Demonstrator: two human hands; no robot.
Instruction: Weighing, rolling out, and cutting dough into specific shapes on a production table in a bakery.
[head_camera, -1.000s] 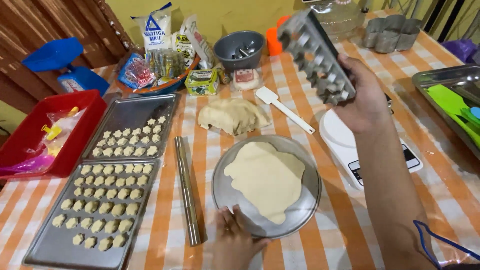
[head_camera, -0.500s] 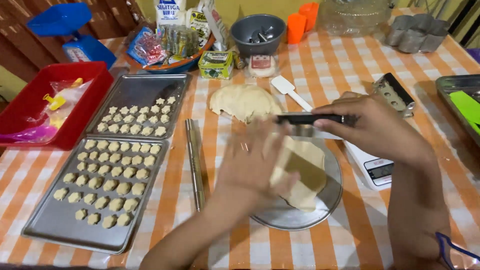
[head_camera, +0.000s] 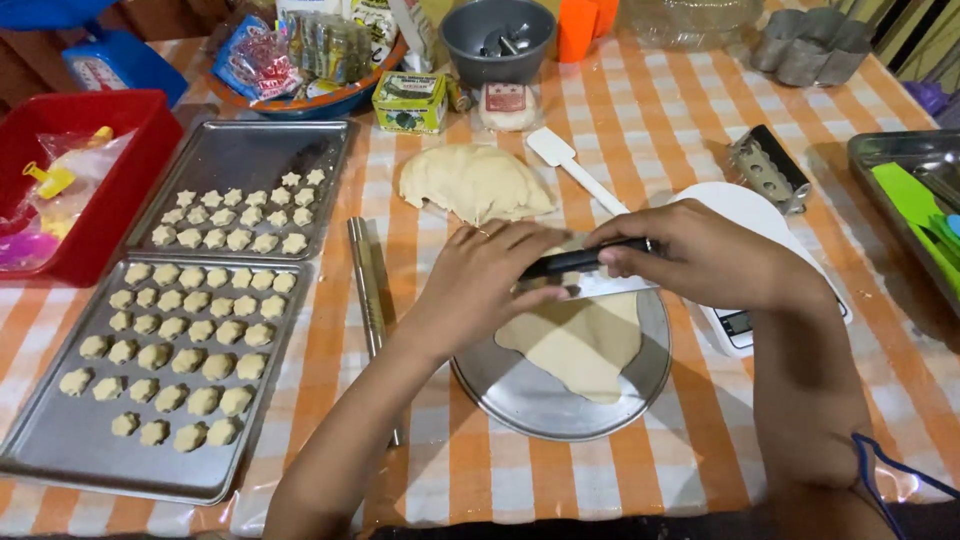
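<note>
Now both hands (head_camera: 590, 270) lowered, scraper (head_camera: 590, 262) pressed onto dough sheet (head_camera: 580, 345)

Two baking trays (head_camera: 60, 455) of small star-shaped cookies sit on the checked tablecloth (head_camera: 680, 140), beside a metal rolling pin (head_camera: 366, 285). Further back lie a dough lump (head_camera: 472, 183), white spatula (head_camera: 572, 168), grey bowl (head_camera: 497, 35) and red bin (head_camera: 110, 195).

Orange-white checked tablecloth (head_camera: 640, 140). Pale cream dough sheet (head_camera: 585, 345) on silver round tray (head_camera: 520, 395). Red bin (head_camera: 110, 190), grey bowl (head_camera: 470, 45), black-handled tool (head_camera: 585, 260).
</note>
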